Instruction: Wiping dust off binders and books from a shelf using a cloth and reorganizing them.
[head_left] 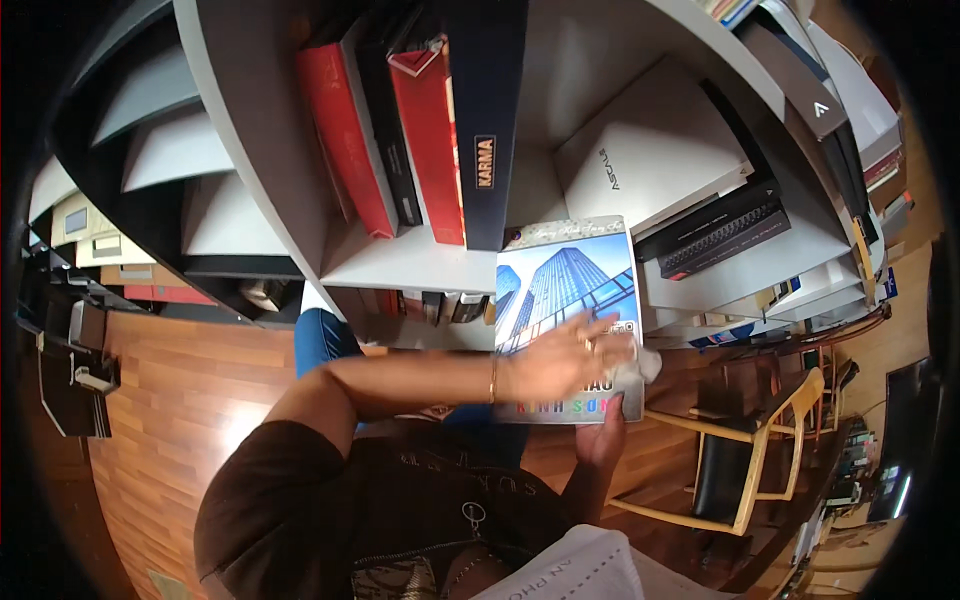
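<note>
A thin book with blue glass towers on its cover stands tilted up in front of me, below the shelf opening. My right hand grips its lower right edge, thumb on the front and the other fingers behind, out of sight. My left arm reaches across from the left, a bracelet at its wrist. Smeared by motion, my left hand lies over the lower part of the cover. A crumpled white cloth is bunched under its fingers, showing past the book's right edge.
Red binders and a tall dark blue box stand upright in the grey shelf unit. To their right, a white box leans beside black boxes. A wooden chair with a black seat stands on the wood floor.
</note>
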